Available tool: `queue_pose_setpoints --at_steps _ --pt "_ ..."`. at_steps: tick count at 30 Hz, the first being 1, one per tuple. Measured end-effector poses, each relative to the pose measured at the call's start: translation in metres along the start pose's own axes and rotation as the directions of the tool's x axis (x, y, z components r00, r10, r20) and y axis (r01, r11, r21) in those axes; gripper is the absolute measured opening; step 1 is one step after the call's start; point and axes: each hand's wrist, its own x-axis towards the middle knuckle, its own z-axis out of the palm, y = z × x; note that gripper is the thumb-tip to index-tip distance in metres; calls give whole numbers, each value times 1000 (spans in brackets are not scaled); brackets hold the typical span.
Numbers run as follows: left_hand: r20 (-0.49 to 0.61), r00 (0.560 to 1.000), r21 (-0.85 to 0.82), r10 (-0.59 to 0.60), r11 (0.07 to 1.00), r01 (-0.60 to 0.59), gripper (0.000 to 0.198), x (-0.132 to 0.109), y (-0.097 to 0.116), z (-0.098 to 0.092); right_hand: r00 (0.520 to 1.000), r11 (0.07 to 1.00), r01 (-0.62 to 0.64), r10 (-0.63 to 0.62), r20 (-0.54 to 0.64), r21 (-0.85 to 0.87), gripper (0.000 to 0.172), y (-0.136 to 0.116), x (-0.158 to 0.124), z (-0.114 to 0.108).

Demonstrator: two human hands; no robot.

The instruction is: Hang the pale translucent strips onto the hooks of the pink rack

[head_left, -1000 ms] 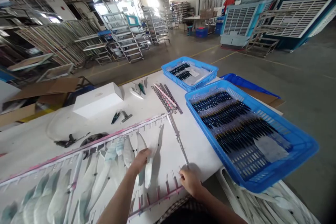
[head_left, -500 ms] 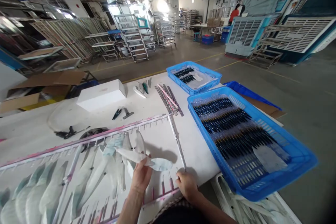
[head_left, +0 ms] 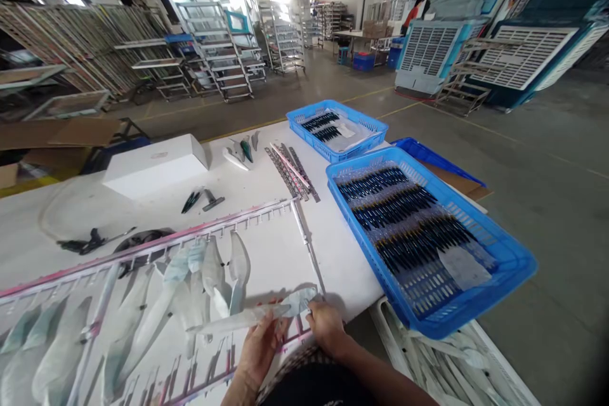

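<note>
My left hand (head_left: 261,347) and my right hand (head_left: 325,325) both grip one pale, translucent fish-shaped lure body (head_left: 252,316), held level just above the near rail of a pink-stained metal rack (head_left: 200,231). The left fingers pinch its middle, the right fingers hold its wider bluish end. Several more pale lure bodies (head_left: 216,273) hang from the rack's far rail and lie across the white table (head_left: 342,266).
A large blue basket (head_left: 504,279) of dark lures in clear sleeves sits right; a smaller one (head_left: 375,133) is behind it. A white box (head_left: 152,165), metal strips (head_left: 292,171), loose lures (head_left: 240,153) and small tools (head_left: 200,200) lie further back. White trays (head_left: 447,368) sit below the table's edge.
My left hand lifted one lure body off the rack and drew it toward me. My right hand left the rack's side bar and took hold of the lure's end.
</note>
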Motion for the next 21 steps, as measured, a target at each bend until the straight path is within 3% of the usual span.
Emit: queue_pose_setpoints --at_steps 8,13,21 --pt "12 999 46 52 998 -52 50 -7 -16 -16 1000 1000 8 -8 1 -28 31 -9 -6 -11" --pt "5 999 45 43 998 -43 57 -9 -16 -14 1000 998 -5 7 30 -61 31 -13 -7 -15" --pt "-27 999 65 29 998 -27 68 -7 -15 -10 994 991 93 -99 -56 -100 30 -3 0 4"
